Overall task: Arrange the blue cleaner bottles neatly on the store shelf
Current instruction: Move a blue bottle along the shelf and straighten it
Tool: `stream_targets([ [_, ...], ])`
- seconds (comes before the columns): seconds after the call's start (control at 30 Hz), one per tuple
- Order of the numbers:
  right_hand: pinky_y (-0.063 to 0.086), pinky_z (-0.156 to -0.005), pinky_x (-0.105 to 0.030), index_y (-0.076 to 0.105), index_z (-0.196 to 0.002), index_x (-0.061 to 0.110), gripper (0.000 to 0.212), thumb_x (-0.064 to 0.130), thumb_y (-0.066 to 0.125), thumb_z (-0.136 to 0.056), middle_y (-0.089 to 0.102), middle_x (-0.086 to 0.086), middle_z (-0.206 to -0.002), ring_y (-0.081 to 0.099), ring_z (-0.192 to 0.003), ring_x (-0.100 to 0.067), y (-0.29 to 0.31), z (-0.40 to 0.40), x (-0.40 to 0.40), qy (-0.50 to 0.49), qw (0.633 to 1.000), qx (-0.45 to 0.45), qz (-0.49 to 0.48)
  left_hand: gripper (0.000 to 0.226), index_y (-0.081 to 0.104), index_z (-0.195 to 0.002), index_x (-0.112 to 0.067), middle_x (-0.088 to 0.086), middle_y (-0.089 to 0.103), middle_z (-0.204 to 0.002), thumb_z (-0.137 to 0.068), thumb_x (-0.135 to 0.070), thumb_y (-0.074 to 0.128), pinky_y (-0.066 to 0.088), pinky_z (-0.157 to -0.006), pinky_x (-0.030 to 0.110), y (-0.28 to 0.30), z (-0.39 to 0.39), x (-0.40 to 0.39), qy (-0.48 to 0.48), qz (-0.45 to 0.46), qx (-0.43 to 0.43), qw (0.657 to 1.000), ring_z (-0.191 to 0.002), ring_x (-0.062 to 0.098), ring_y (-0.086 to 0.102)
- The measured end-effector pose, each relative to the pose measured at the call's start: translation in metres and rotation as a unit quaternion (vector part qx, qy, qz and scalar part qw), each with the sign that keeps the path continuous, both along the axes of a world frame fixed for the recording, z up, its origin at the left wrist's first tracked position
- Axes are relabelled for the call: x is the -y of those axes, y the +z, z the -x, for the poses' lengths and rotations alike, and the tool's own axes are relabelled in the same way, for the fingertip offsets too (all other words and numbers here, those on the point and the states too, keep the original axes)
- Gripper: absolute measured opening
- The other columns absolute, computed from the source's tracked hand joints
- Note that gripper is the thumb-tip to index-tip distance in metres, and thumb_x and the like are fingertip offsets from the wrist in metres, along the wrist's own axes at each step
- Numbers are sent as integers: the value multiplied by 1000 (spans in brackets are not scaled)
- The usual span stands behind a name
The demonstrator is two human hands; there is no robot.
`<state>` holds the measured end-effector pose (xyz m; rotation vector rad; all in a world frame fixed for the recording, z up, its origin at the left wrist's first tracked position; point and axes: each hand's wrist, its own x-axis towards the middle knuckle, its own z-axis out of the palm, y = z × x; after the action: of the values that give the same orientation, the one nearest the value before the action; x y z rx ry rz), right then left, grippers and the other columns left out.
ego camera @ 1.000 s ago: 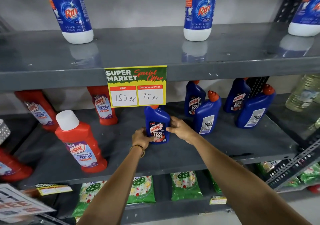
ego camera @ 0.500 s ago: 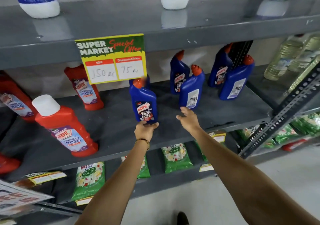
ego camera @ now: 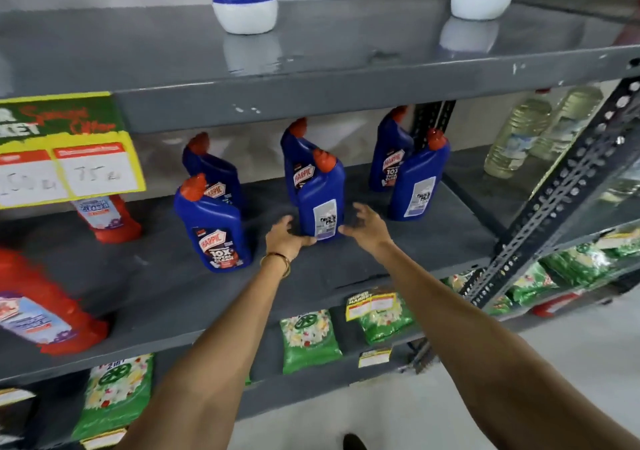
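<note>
Several blue cleaner bottles with red caps stand in pairs on the grey middle shelf (ego camera: 346, 276). The front left bottle (ego camera: 214, 231) shows its label, with another bottle (ego camera: 216, 172) behind it. The middle front bottle (ego camera: 322, 204) has its back label facing me, and one more (ego camera: 298, 165) stands behind it. A right pair (ego camera: 415, 183) (ego camera: 388, 155) stands near the upright. My left hand (ego camera: 285, 238) and my right hand (ego camera: 369, 224) flank the middle front bottle's base, fingers spread and fingertips touching it.
Red cleaner bottles (ego camera: 104, 217) (ego camera: 45, 314) stand on the left of the same shelf. A yellow price sign (ego camera: 69, 152) hangs from the upper shelf, which carries white-and-blue bottles (ego camera: 244, 3). A slotted metal upright (ego camera: 554, 200) and clear bottles (ego camera: 516, 138) are at right. Green packets (ego camera: 308, 339) lie below.
My left hand let go of the front left bottle and moved right. My right hand moved forward, so both hands now flank the middle front bottle. The view shifted right.
</note>
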<state>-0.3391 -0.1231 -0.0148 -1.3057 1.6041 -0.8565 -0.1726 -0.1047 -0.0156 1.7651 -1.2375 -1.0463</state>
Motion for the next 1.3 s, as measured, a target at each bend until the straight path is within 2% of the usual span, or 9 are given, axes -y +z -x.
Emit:
stream_targets([
  [0.13,40,-95,-32,36,-136,1,72,-3,71,-74,46,-17,-139,45,-127,-31,5,9,18,99,994,33,13,74,50,-124,-3,15,60,-126,-57,-5,83,46,-97,38,0,12,14,-18,8,4,1000,-114,27,56],
  [0.27,49,-96,-43,46,-123,0,59,-5,73,-71,57,-22,-129,58,-112,-30,-1,10,30,160,985,60,3,81,58,-110,-3,15,67,-115,-37,-25,87,52,-92,45,-11,13,22,16,11,-2,1000,-103,27,63],
  [0.5,51,-96,-47,51,-119,-3,45,-5,66,-77,60,-26,-123,60,-110,-33,-1,6,32,159,983,84,31,64,56,-111,2,18,65,-115,-55,-6,84,51,-88,39,-10,16,19,34,48,12,998,-105,31,62],
  [0.67,55,-70,-12,44,-131,0,50,-8,57,-83,58,-24,-124,60,-97,-19,20,8,31,171,971,160,59,46,50,-91,-8,12,65,-96,-58,-6,83,52,-60,14,-1,20,7,50,123,-35,991,-76,16,60],
  [0.8,55,-85,-26,41,-132,12,67,5,73,-74,59,-9,-126,59,-108,-18,33,-7,28,175,965,188,62,44,47,-82,-12,7,64,-83,-59,-22,83,52,-65,37,9,30,2,102,160,12,982,-72,25,62],
  [0.97,53,-94,-42,47,-122,18,80,24,85,-52,62,-6,-122,61,-109,-20,29,-22,25,129,979,137,80,39,50,-81,-15,0,61,-73,-60,-29,80,45,-57,33,13,40,-10,88,187,91,974,-66,21,58],
  [1.07,53,-91,-38,51,-120,16,69,14,82,-59,65,-5,-117,63,-106,-21,29,-9,24,141,970,183,74,36,60,-90,-17,0,64,-81,-62,-23,82,53,-70,26,13,20,-8,10,147,-53,988,-79,19,63],
  [1.2,51,-89,-35,57,-114,14,46,6,72,-72,66,-2,-108,62,-103,-21,32,9,19,207,938,276,33,25,57,-108,-19,3,62,-110,-84,-11,60,44,-101,36,3,-6,-7,-89,-9,-284,955,-111,22,55],
  [1.3,50,-95,-38,61,-109,15,41,11,70,-69,68,-3,-102,63,-101,-23,34,17,20,262,908,327,2,41,53,-120,-9,9,65,-111,-79,-16,59,53,-93,31,-3,-7,-7,-143,-79,-376,912,-105,21,61],
])
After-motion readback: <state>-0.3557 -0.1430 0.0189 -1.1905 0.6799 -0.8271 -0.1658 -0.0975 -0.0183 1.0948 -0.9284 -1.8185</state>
